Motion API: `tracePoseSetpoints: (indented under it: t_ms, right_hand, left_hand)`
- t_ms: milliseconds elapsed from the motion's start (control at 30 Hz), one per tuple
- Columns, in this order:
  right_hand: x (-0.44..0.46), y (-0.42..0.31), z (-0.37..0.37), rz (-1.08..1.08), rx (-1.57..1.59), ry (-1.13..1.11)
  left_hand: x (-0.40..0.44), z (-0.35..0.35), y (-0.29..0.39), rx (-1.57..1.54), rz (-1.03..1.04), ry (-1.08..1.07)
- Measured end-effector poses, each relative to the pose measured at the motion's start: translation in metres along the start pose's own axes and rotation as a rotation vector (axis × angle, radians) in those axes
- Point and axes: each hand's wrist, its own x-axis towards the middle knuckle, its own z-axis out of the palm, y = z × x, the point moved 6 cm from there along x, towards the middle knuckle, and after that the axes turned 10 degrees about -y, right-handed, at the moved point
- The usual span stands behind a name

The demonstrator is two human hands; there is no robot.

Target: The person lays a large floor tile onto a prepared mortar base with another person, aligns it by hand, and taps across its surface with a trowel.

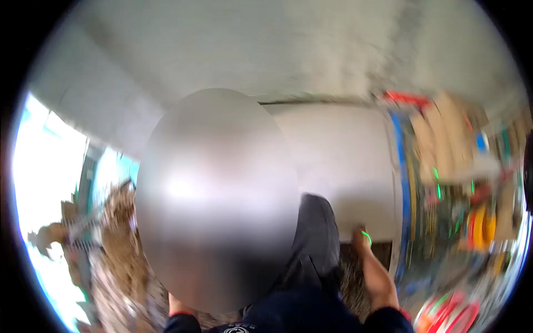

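Note:
My right hand (361,237) is at the lower edge of a large pale board (350,166), near its right corner. A bright green line shows across the wrist. Motion blur smears the fingers, so their pose and any grip are unclear. A grey blurred oval covers the centre-left of the view and hides my left hand; only a bit of the left forearm shows at the bottom. One dark-trousered leg (319,233) is raised in front of the board.
A blue strip (401,183) runs along the board's right side. Beyond it are brown packages (444,133), a yellow-orange round object (484,227) and red items (449,313). Brown crumpled material (122,244) lies at the left, beside bright openings. A pale wall (311,50) rises behind.

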Motion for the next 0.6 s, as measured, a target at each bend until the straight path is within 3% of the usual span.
tracePoseSetpoints:
  t_ms: [33, 100, 133, 167, 233, 300, 400, 567, 600]
  right_hand:
    - [-0.028, -0.010, -0.060, 0.251, 0.315, -0.007]
    - [0.008, -0.020, -0.092, 0.020, -0.673, 0.404]
    - [0.020, -0.022, -0.130, 0.121, -0.264, 0.537]
    - [0.029, -0.029, -0.171, 0.224, 0.159, 0.636]
    - [0.045, -0.099, -0.244, -0.132, 0.169, 0.574]
    - [0.064, -0.171, -0.294, -0.266, 0.164, 0.323]
    - [0.111, -0.262, -0.313, -0.312, 0.152, 0.226]
    - [0.195, -0.419, -0.246, -0.362, 0.037, 0.103]
    - [0.211, -0.448, -0.226, -0.321, 0.105, -0.045]
  left_hand:
    - [-0.003, -0.010, 0.004, -0.136, -0.027, 0.021]
    - [0.051, -0.011, 0.011, -0.319, 0.054, 0.337]
    - [0.073, -0.016, 0.024, -0.324, 0.079, 0.136]
    - [0.069, -0.031, 0.041, -0.308, 0.143, 0.355]
    - [0.104, -0.031, 0.063, -0.309, 0.171, 0.349]
    - [0.140, -0.029, 0.082, -0.353, 0.181, 0.332]
    - [0.176, -0.032, 0.089, -0.488, 0.177, 0.364]
    - [0.202, -0.026, 0.089, -0.591, 0.123, 0.572]
    - [0.198, -0.026, 0.089, -0.622, 0.124, 0.662]
